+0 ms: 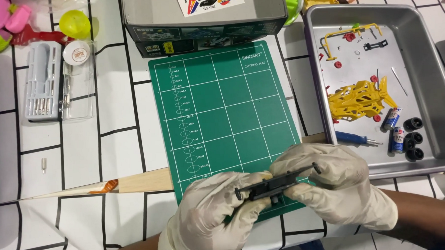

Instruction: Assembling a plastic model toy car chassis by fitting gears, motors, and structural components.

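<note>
**Black chassis part held in both gloved hands above the cutting mat**

I see my left hand and right hand, both in pale gloves, closed on opposite ends of a long black chassis part. It hangs level just over the near edge of the green cutting mat, apart from its surface. Gripping both ends keeps the piece steady and turns its long side up toward my camera; the mat beneath gives a soft, dark-free ground where a dropped piece would show.

Loose pieces are kept in the grey metal tray at my right, presumably so nothing rolls off the counter: a yellow car body shell, a yellow frame piece, black wheels, two small batteries and a blue-handled screwdriver. At my left, well apart, lie a grey bit set case and a small round white tin. A grey cardboard box stands beyond the mat.

Hidden or unclear: my fingers cover both ends of the chassis part, and its underside faces away. Small red bits in the tray are too small to identify. The toys along the far edge are cut off. A lone small metal piece at left cannot be made out.
</note>
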